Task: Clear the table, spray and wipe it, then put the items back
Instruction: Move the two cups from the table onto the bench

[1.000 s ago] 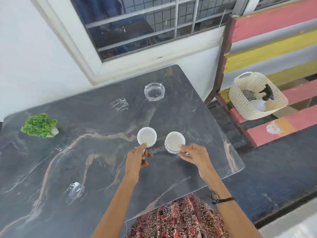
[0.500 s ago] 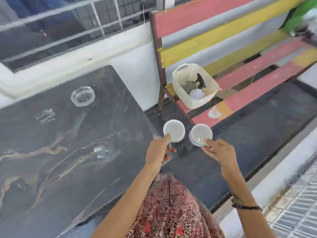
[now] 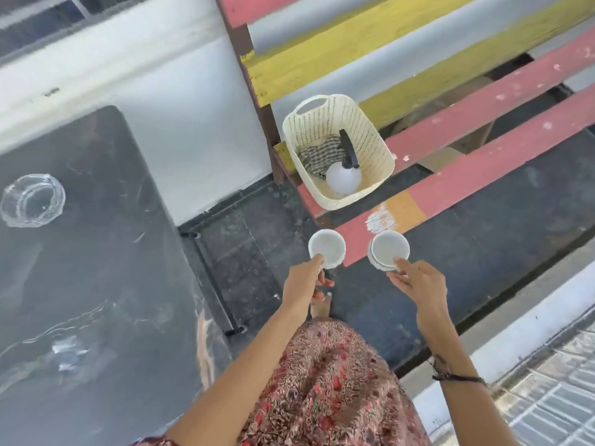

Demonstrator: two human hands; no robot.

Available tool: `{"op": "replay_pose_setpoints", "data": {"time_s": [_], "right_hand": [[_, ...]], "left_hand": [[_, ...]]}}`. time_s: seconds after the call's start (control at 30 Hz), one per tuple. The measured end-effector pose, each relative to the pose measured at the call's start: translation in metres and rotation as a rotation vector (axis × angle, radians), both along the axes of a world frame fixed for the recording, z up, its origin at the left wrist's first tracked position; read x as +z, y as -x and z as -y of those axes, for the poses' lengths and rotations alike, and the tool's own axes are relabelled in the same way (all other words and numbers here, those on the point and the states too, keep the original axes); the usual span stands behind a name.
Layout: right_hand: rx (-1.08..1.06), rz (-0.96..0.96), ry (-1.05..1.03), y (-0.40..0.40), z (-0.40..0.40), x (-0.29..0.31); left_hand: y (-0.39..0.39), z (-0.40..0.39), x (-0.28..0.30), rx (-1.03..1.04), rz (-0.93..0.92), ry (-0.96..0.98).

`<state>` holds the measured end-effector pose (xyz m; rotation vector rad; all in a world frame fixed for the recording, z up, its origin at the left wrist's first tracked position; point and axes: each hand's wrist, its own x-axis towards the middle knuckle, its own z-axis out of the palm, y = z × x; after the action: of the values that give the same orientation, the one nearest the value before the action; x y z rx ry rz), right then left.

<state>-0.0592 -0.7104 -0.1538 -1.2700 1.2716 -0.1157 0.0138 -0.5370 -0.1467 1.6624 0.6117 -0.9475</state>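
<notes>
Left hand (image 3: 306, 278), centre frame: thumb on the near rim of a small white cup (image 3: 326, 247), fingers curled beneath, cup pinched and carried mouth up. Right hand (image 3: 418, 281), just right of it: thumb on the near rim of a white cup on a saucer (image 3: 388, 251), fingers under, the pair pinched as one. Both held in the air over dark floor, well off the marble table (image 3: 96, 284) at frame left.

Red front slat of the painted bench (image 3: 476, 169) lies directly beyond and under the cups, running lower-centre to upper-right. Right hand nearer: its cup overlaps the slat's near end; the left cup sits just off it.

Cream basket (image 3: 373, 140) further up, holding spray bottle (image 3: 344, 178) and checked cloth (image 3: 317, 154).

Glass ashtray (image 3: 32, 201) remains on the table, left edge. Clearing likely unfinished.
</notes>
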Motion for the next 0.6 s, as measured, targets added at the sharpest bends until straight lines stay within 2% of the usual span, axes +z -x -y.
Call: {"op": "replay_pose_setpoints", "data": {"time_s": [0.37, 0.6], "right_hand": [[-0.024, -0.111, -0.086, -0.084, 0.079, -0.099], [0.103, -0.19, -0.045, -0.105, 0.116, -0.143]], "left_hand": [[-0.036, 0.095, -0.091, 0.163, -0.168, -0.01], [-0.042, 0.123, -0.131, 0.229, -0.225, -0.1]]}}
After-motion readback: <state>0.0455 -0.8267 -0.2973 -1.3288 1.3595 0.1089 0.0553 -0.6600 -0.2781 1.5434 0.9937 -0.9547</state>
